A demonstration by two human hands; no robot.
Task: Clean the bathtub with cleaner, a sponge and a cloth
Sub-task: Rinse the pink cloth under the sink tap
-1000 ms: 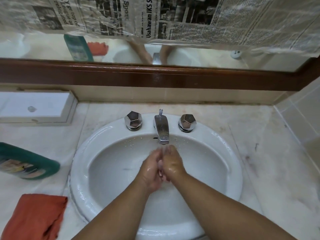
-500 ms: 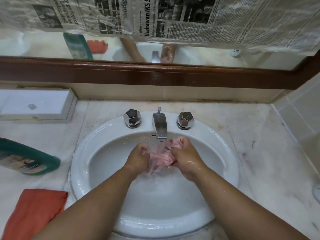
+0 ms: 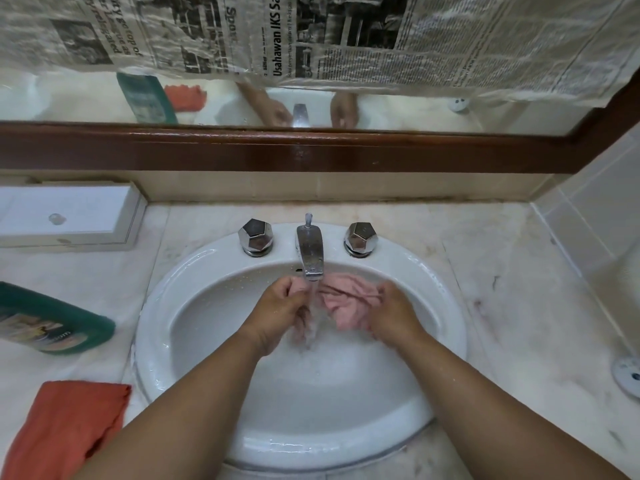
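A wet pink cloth (image 3: 341, 301) is stretched between my two hands inside the white sink (image 3: 194, 282), under water running from the chrome tap (image 3: 310, 252). My left hand (image 3: 280, 311) grips the cloth's left end, fingers curled round it. My right hand (image 3: 389, 311) grips its right end. A green cleaner bottle (image 3: 52, 320) lies on its side on the counter to the left. An orange cloth (image 3: 64, 427) lies folded at the front left.
Two faceted chrome knobs (image 3: 256, 236) (image 3: 360, 238) flank the tap. A white box (image 3: 65, 216) sits at the back left of the marble counter (image 3: 519, 289). Above is a wood-framed mirror (image 3: 311, 150) partly covered with newspaper. A white round object (image 3: 628, 374) lies at the right edge.
My hands were pressed together under the tap a second ago. They have since moved apart, spreading the pink cloth wider under the running water.
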